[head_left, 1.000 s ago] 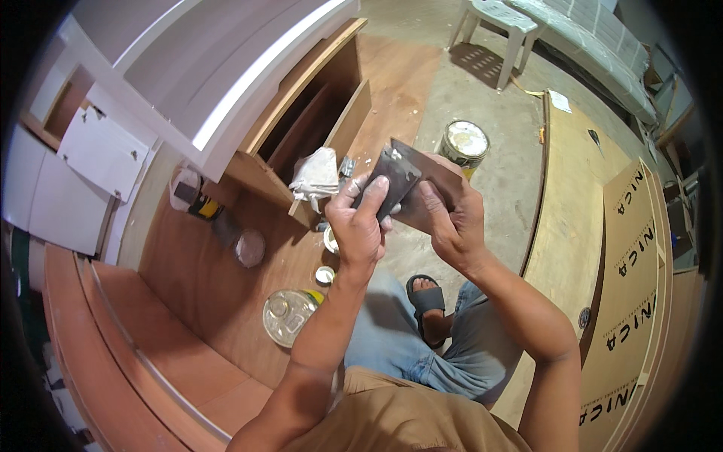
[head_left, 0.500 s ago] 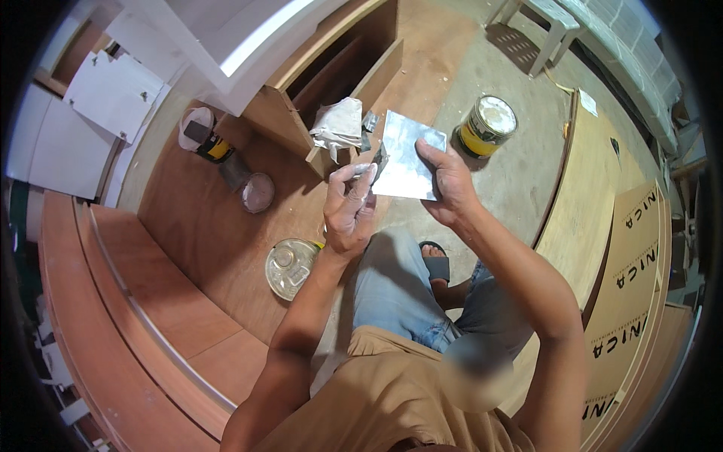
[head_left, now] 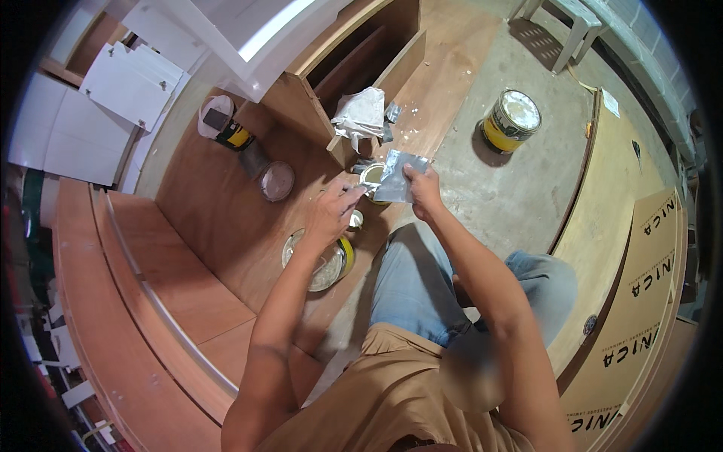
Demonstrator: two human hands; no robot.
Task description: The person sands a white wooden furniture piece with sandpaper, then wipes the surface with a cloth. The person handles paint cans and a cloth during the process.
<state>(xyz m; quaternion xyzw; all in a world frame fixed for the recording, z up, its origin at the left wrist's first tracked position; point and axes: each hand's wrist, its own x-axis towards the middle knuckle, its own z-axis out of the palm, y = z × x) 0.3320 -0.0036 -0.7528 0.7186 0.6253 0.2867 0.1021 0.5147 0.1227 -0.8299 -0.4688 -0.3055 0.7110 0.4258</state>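
Note:
My right hand (head_left: 423, 194) grips a flat grey metal plate (head_left: 394, 175), thumb on its face, with white residue on it. My left hand (head_left: 335, 207), smeared with white, has curled fingers at the plate's lower left; what they hold is too small to make out. Behind them is a small open tin (head_left: 370, 175), partly hidden by the plate. A small white round item (head_left: 355, 220) lies below, and a large tin with a clear lid (head_left: 331, 267) stands under my left forearm.
A wooden cabinet (head_left: 309, 105) with a white cloth (head_left: 358, 117) and white panels (head_left: 120, 98) stand beyond. A yellow-labelled can (head_left: 508, 124), a bucket (head_left: 230, 132) and a round lid (head_left: 277, 181) are around me. Boards (head_left: 610, 211), cardboard (head_left: 640, 309) and a plastic stool (head_left: 565, 34) are rightward.
My view has shifted. Both hands have moved from held up together to lower, by the small tin, the plate going with my right hand. My left hand has drawn slightly apart from it.

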